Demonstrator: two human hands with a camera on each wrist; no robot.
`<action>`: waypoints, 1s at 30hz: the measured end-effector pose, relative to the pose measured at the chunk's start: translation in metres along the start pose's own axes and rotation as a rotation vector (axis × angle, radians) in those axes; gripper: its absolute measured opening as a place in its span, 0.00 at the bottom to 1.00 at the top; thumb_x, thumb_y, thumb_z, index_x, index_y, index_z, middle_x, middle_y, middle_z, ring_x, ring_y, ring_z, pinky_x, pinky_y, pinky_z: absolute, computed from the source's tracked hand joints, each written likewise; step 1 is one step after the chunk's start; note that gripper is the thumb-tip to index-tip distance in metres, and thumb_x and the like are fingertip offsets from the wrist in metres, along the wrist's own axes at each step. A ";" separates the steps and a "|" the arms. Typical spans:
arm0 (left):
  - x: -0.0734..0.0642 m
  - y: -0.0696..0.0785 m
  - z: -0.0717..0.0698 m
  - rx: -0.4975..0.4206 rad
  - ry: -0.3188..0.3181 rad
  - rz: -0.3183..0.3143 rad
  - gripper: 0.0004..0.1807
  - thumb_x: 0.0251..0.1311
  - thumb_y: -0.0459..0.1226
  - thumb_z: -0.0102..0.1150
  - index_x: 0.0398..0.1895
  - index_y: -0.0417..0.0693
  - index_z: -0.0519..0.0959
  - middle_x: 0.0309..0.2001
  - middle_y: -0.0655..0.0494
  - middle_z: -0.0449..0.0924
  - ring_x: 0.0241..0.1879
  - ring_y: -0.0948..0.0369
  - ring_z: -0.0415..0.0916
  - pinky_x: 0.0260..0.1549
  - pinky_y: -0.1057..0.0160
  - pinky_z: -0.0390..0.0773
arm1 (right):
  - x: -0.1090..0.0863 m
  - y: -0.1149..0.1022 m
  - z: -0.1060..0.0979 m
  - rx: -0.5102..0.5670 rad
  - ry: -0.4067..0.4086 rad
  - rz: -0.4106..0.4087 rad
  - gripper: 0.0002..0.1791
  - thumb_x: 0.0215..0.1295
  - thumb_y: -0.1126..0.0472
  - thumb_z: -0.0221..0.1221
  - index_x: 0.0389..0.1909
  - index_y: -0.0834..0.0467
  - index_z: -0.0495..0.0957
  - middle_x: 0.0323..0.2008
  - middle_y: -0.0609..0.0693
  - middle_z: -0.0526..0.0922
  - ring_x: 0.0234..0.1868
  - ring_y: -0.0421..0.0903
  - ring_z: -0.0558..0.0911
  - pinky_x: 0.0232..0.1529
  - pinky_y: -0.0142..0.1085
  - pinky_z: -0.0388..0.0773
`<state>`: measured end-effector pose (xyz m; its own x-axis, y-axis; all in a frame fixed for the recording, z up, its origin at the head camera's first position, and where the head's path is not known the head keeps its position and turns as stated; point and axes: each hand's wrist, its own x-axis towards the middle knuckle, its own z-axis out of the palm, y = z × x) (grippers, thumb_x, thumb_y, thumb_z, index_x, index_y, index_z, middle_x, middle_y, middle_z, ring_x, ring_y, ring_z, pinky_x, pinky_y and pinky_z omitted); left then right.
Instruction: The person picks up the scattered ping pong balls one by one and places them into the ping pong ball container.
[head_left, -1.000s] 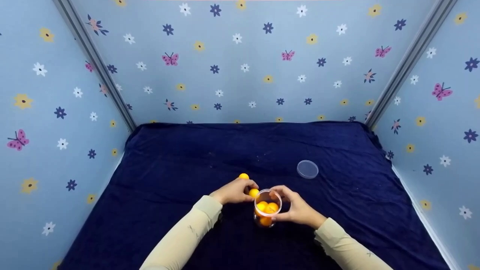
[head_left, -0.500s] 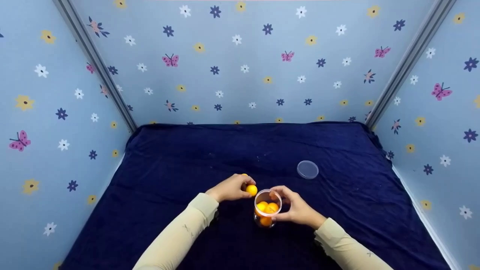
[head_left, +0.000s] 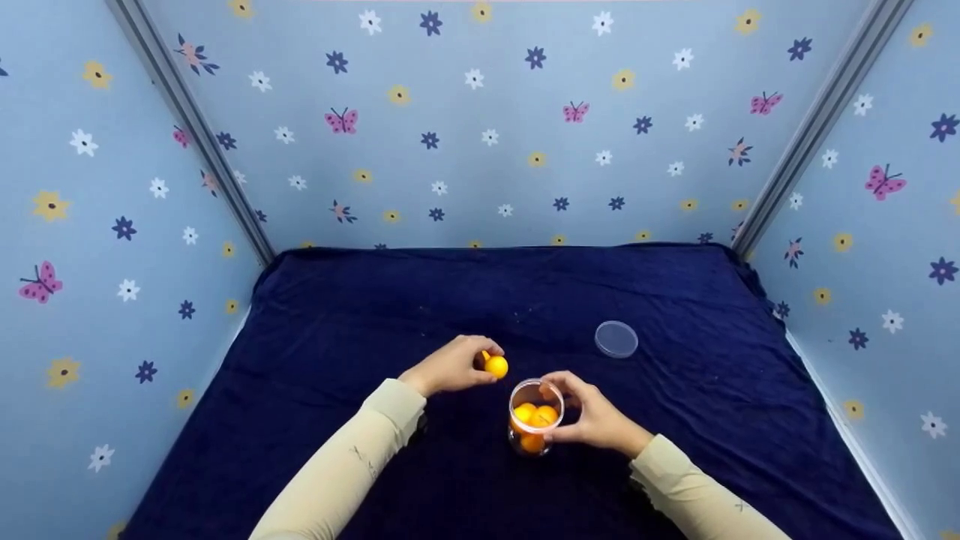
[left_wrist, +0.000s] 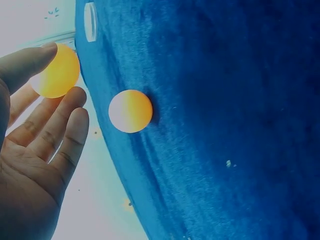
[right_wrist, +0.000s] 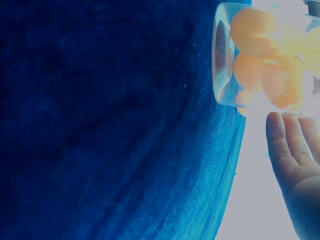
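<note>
My left hand [head_left: 455,365] pinches an orange ping-pong ball [left_wrist: 57,72] between thumb and fingers, to the left of a clear jar [head_left: 535,427]. A second ping-pong ball [left_wrist: 131,111] lies on the cloth below that hand, mostly hidden in the head view. Around the right side of the upright, uncovered jar, my right hand [head_left: 596,421] holds it near the rim. Several orange balls [right_wrist: 255,32] fill the jar's lower part and show through its wall in the right wrist view.
A clear round lid [head_left: 616,340] lies flat behind the jar to the right. Dark blue cloth [head_left: 420,292] covers the table. Flower-patterned walls [head_left: 480,112] enclose it at the back and both sides.
My left hand has drawn back from the jar, up and to the left, with the ball in its fingers. The right hand and jar have stayed in place.
</note>
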<state>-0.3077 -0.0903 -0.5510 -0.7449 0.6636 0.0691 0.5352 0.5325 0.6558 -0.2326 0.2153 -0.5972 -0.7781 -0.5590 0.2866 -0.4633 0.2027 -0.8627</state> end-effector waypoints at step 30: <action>-0.003 0.041 -0.028 0.001 0.039 0.113 0.20 0.68 0.35 0.74 0.61 0.40 0.84 0.55 0.45 0.88 0.50 0.52 0.87 0.52 0.48 0.89 | -0.001 0.001 0.001 -0.019 0.007 0.006 0.42 0.52 0.63 0.84 0.67 0.64 0.74 0.58 0.64 0.86 0.59 0.61 0.87 0.57 0.42 0.89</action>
<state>-0.2953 -0.0851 -0.5033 -0.6946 0.6987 0.1717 0.6171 0.4558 0.6415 -0.2322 0.2152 -0.5980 -0.7837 -0.5522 0.2846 -0.4669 0.2213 -0.8562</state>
